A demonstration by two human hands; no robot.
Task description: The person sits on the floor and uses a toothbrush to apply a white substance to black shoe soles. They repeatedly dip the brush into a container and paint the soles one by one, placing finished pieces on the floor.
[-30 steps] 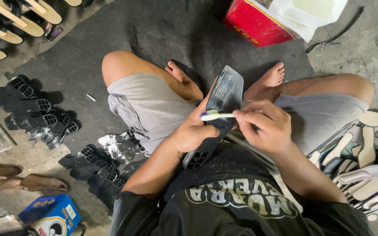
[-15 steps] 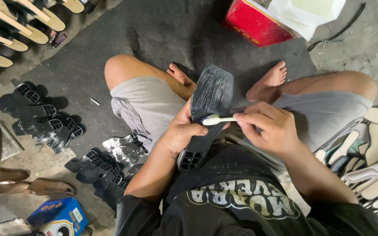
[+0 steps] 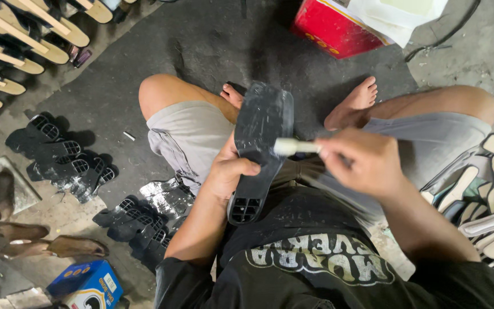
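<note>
I sit cross-legged on a dark floor mat. My left hand point(image 3: 228, 171) grips a black shoe sole point(image 3: 261, 143) by its middle, holding it upright over my lap with the gridded heel end toward me. My right hand point(image 3: 367, 163) holds a small brush with a pale handle point(image 3: 293, 147), its tip resting against the sole's right edge. The sole's upper face looks wet and shiny.
Several black soles point(image 3: 67, 157) lie in rows on the floor at my left, some glossy point(image 3: 167, 197). Tan insoles point(image 3: 24, 34) line the upper left. A red box point(image 3: 335, 28) stands ahead. White and dark shoe pieces point(image 3: 493, 189) pile at my right. A blue carton point(image 3: 90, 283) sits lower left.
The sole has been turned more upright and its toe end has swung left, toward the middle. My right hand with the brush has moved right and down along the sole's edge.
</note>
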